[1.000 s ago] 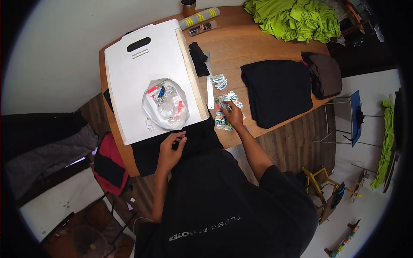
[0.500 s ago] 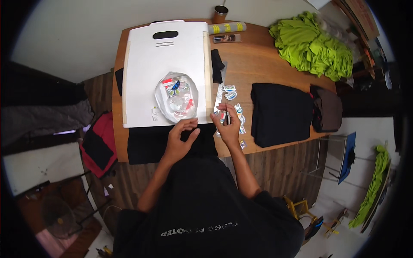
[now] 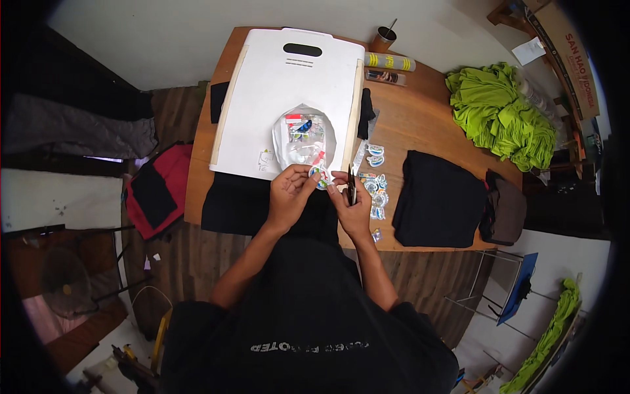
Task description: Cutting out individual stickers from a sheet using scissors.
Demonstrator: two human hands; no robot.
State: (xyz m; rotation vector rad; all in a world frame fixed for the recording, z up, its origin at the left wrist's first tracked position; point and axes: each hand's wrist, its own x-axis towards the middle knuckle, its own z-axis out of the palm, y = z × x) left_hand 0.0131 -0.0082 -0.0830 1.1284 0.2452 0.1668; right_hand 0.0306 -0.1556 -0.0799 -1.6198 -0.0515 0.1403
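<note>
My left hand [image 3: 289, 200] is closed, pinching a small colourful printed sticker [image 3: 317, 177] between thumb and fingers. My right hand [image 3: 353, 209] meets it at the sticker's right edge with its fingertips. A slim dark tool [image 3: 352, 187] that looks like small snips sticks up out of my right hand. Just beyond the fingers, a white open bag [image 3: 278, 146] with a rounded rim holds clear film pieces with coloured prints. It rests on a white board [image 3: 262, 98]. Several cut-out stickers [image 3: 376, 190] lie on the table right of my right hand.
A folded black cloth stack [image 3: 436, 200] sits at the right of the wooden table [image 3: 413, 111], with a brown cloth bundle [image 3: 504, 210] beside it. Lime-green fabric [image 3: 502, 115] is heaped far right. A brown cup [image 3: 382, 39] and a printed roll [image 3: 390, 62] stand near the back. Black cloth [image 3: 236, 209] shows under the board.
My hands, apart and with the left one empty before, have come together. A sticker is now pinched between them. The whole view has shifted, so the table appears further right.
</note>
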